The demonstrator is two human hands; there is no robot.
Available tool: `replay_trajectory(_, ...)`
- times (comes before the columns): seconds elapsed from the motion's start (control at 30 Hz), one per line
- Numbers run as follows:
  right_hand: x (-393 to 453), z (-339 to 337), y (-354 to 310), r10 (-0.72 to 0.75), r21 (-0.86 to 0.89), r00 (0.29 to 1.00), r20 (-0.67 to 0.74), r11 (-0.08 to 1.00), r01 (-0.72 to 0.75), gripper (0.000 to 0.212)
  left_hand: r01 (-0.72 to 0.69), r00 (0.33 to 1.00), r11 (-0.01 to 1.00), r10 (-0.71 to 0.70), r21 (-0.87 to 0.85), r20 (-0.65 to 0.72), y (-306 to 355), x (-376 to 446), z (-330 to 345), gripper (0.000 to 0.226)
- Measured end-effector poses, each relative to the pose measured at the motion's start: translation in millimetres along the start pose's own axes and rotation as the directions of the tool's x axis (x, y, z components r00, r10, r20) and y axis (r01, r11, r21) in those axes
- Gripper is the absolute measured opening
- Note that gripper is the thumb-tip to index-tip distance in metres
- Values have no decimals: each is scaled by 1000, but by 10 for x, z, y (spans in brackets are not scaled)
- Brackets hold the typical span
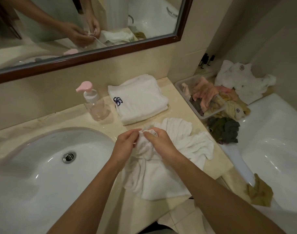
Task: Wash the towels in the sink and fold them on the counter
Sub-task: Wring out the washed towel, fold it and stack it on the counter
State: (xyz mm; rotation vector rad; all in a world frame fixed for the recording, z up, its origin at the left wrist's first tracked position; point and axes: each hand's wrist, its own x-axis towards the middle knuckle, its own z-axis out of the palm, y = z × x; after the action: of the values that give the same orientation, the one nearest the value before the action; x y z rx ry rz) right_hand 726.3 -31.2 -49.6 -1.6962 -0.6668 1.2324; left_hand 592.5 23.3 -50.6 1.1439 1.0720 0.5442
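A crumpled white towel [161,173] lies on the beige counter [110,205] right of the white sink [43,166]. My left hand [125,144] and my right hand [159,142] both pinch a raised bunch of this towel at its top edge, fingers curled into the cloth. Behind them a folded white towel with a blue logo [137,98] rests flat on the counter near the wall.
A clear pump bottle with a pink top [95,102] stands behind the sink. A plastic bin of coloured cloths [201,98] sits right of the counter, with more cloths [223,129] and a white towel heap [242,80] on the bathtub [276,141] rim. A mirror [87,26] hangs above.
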Motion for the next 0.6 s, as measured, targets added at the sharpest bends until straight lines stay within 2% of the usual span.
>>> replay_trajectory(0.13, -19, 67, -85, -87, -226, 995, -52, 971, 73, 20, -97, 994, 991, 91, 88, 67, 29, -1, -85, 17)
replay_trajectory(0.3, -172, 182, -86, -185, -445, 972, -145, 889, 103, 24, -139, 988, 954, 116, 264, 100, 18, 116, -170, 16)
replay_trajectory(0.43, -166, -212, 53, -176, -452, 965, -194, 889, 71, 50, -143, 986, 944, 162, 296, -41, 115, 200, -125, 26)
replay_trajectory(0.47, -134, -436, 108, -178, -517, 951, -253, 856, 22, 56, -129, 986, 951, 153, 281, -62, 166, 219, -91, 25)
replay_trajectory(0.53, -48, -974, 234, -133, -656, 901, -413, 729, -194, 65, -113, 986, 962, 140, 248, -92, 254, 259, 1, 21)
replay_trajectory(0.6, 54, -1501, 356, -2, -692, 853, -522, 586, -422, 70, -128, 980, 967, 157, 219, -120, 326, 283, 160, 20)
